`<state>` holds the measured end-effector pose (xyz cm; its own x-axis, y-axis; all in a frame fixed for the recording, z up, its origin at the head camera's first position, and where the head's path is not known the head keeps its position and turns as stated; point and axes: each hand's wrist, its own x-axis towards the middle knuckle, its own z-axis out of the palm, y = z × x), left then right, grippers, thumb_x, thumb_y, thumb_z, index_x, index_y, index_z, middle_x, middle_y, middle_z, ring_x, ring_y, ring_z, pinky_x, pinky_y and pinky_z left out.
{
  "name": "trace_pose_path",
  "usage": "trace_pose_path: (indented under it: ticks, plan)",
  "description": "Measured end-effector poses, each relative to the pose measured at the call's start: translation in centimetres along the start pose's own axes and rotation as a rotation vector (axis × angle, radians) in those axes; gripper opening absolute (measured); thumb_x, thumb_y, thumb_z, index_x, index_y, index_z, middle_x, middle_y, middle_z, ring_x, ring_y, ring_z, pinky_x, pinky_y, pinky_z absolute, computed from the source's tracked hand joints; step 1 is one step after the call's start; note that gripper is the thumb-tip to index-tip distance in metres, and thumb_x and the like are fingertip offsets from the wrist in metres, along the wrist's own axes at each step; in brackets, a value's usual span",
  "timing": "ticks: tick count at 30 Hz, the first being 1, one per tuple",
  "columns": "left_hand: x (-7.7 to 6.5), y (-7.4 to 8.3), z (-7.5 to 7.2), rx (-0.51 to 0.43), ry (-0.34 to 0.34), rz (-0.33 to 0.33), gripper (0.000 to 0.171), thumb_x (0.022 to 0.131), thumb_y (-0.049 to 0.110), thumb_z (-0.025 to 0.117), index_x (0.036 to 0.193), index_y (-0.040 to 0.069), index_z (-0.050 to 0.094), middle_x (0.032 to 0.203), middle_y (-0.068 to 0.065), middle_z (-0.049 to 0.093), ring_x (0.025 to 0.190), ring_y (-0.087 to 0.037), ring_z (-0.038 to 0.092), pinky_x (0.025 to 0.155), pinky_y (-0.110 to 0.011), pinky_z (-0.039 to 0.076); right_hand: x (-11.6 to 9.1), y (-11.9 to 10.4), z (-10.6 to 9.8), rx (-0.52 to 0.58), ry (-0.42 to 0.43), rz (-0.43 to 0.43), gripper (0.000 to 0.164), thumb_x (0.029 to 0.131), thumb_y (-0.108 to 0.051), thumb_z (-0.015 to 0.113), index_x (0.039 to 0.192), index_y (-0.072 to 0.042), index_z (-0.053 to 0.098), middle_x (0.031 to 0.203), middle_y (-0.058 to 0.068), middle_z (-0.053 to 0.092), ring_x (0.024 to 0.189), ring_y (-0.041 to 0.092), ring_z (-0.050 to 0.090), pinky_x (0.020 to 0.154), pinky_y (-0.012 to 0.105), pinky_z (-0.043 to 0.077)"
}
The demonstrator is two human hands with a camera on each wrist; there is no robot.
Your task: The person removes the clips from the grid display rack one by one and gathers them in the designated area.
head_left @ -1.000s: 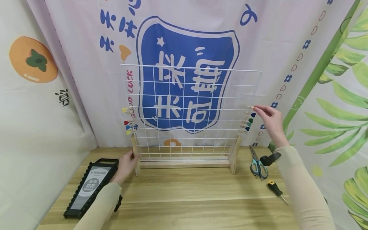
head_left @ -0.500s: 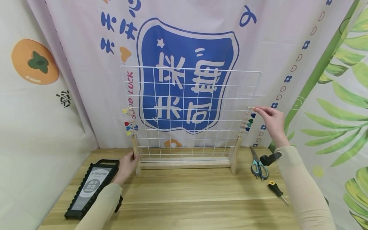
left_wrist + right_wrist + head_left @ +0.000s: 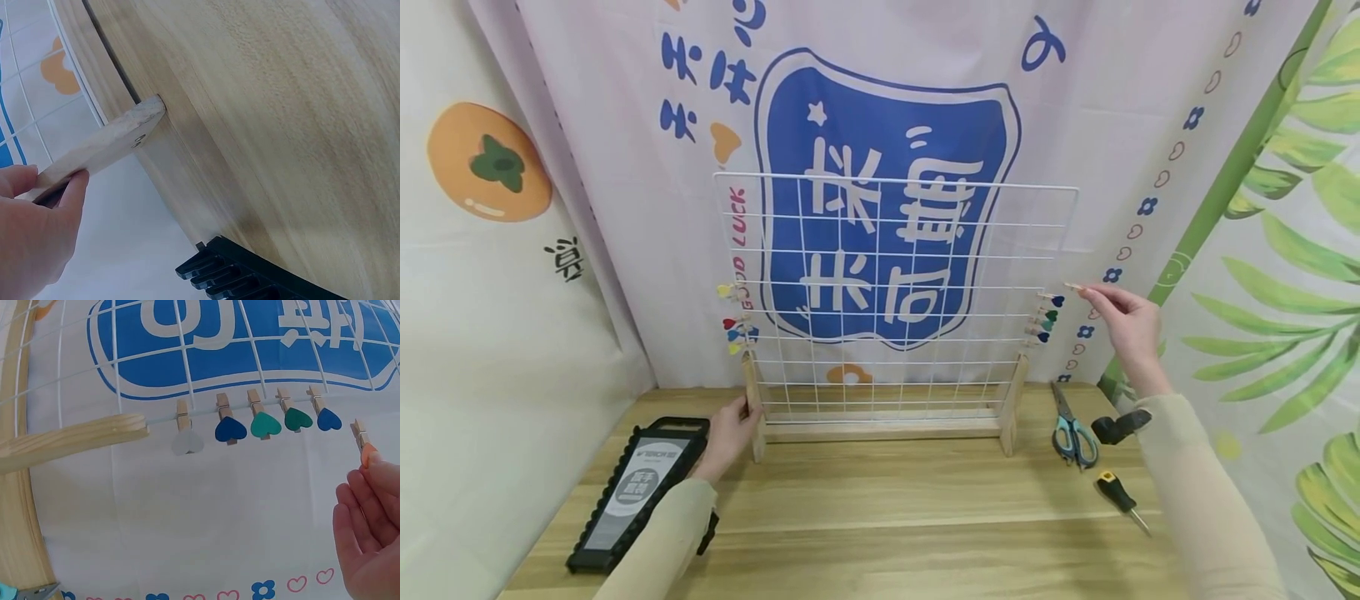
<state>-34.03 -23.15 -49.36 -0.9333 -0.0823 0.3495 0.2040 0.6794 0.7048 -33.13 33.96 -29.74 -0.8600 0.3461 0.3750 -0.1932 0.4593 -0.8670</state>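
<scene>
A white wire grid panel (image 3: 895, 180) stands upright in a wooden stand. My left hand (image 3: 730, 437) grips the stand's left upright (image 3: 103, 147) between thumb and fingers. Out past the grid's right edge, my right hand (image 3: 1126, 327) pinches a small wooden clothespin (image 3: 359, 434) by its orange heart. The right wrist view shows a gap between this clothespin and the wire. Along that edge hang several heart clothespins: white (image 3: 187, 440), blue (image 3: 230, 429), teal (image 3: 266, 425), green (image 3: 298, 419) and another blue (image 3: 329, 418).
Yellow, red and blue heart clothespins (image 3: 730, 323) line the grid's left edge. A black case (image 3: 636, 492) lies on the table at left. Scissors (image 3: 1075, 437) and a screwdriver (image 3: 1118, 493) lie at right. A printed curtain (image 3: 887, 108) hangs close behind the grid.
My right hand has moved right, carrying the orange heart clothespin from the grid's right edge out into open air. The left hand keeps its place on the stand.
</scene>
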Motion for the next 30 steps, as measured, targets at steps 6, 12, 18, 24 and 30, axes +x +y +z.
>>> trace_pose_path:
  ticks: [6, 12, 18, 24, 30]
  plan:
    - [-0.1, 0.0, -0.2, -0.012, -0.016, -0.018, 0.022, 0.098, 0.007, 0.058, 0.11, -0.011, 0.064, 0.107, -0.033, 0.07, 0.094, -0.04, 0.071, 0.07, -0.037, 0.06, -1.2, 0.9, -0.7, 0.04, -0.004, -0.012, 0.039, 0.096, -0.04, 0.063, 0.125, -0.015, 0.066, 0.096, -0.035, 0.063, 0.096, -0.009, 0.058, 0.081, 0.001, 0.045]
    - [0.0, -0.1, -0.3, -0.03, -0.012, -0.005, 0.02, 0.097, 0.005, 0.059, 0.108, -0.011, 0.064, 0.108, -0.033, 0.07, 0.096, -0.041, 0.07, 0.072, -0.038, 0.061, -3.4, 1.8, -0.8, 0.031, -0.025, -0.047, 0.036, 0.097, -0.034, 0.063, 0.124, -0.011, 0.066, 0.093, -0.035, 0.065, 0.093, -0.01, 0.06, 0.081, 0.0, 0.045]
    - [0.0, -0.2, -0.2, -0.061, -0.021, 0.011, 0.026, 0.097, 0.006, 0.058, 0.115, -0.014, 0.062, 0.111, -0.035, 0.068, 0.1, -0.045, 0.069, 0.077, -0.045, 0.061, -5.9, 3.3, -0.2, -0.046, -0.065, -0.053, 0.043, 0.098, -0.041, 0.061, 0.125, -0.008, 0.065, 0.094, -0.039, 0.063, 0.093, -0.016, 0.059, 0.082, -0.001, 0.044]
    - [0.0, -0.1, -0.3, -0.072, -0.039, 0.001, 0.026, 0.098, 0.006, 0.058, 0.115, -0.014, 0.062, 0.111, -0.035, 0.068, 0.101, -0.044, 0.069, 0.078, -0.045, 0.061, -8.2, 5.2, 1.2, -0.056, -0.102, -0.061, 0.043, 0.098, -0.037, 0.061, 0.125, -0.004, 0.064, 0.095, -0.039, 0.062, 0.093, -0.017, 0.059, 0.083, 0.0, 0.045]
    - [0.0, -0.1, -0.3, -0.067, -0.039, -0.002, 0.027, 0.098, 0.005, 0.058, 0.118, -0.014, 0.061, 0.114, -0.036, 0.067, 0.103, -0.044, 0.069, 0.079, -0.044, 0.061, -10.7, 7.1, 3.6, -0.031, -0.157, -0.043, 0.04, 0.096, -0.032, 0.065, 0.122, -0.002, 0.066, 0.095, -0.035, 0.064, 0.088, -0.015, 0.06, 0.079, 0.004, 0.049]
